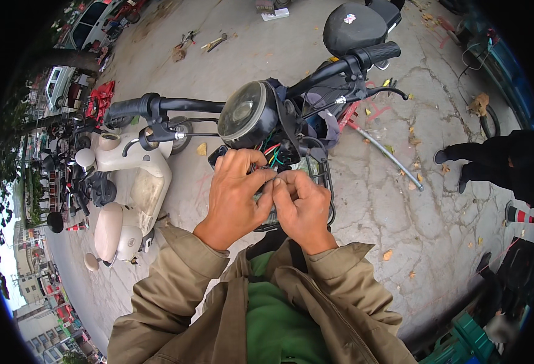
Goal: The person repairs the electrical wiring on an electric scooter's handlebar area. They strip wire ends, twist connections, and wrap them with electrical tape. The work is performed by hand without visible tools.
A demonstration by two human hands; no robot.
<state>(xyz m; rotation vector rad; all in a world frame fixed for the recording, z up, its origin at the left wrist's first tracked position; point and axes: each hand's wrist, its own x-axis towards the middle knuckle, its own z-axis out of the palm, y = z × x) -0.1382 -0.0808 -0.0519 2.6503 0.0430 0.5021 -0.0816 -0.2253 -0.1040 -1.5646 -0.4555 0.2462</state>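
Just below the round headlight [243,115] of a black-handlebar bike, my two hands meet fingertip to fingertip. My left hand [235,189] is closed in a pinch, and so is my right hand [302,205] beside it. Whatever lies between the fingers is too small and covered to make out. Red, white and green wires [272,153] come out behind the headlight, right above my fingertips. A wire basket or rack [329,193] shows partly behind my right hand. The handlebar [194,105] runs across above both hands, with a black grip and brake lever at each end.
A cream scooter [140,182] stands on the left. Behind the bike, a hammer [214,42] lies on the cracked pavement. A metal pipe [391,159] extends to the bike's right. Farther right are a person's dark-clothed legs [485,159] and a red-and-white traffic cone [521,215].
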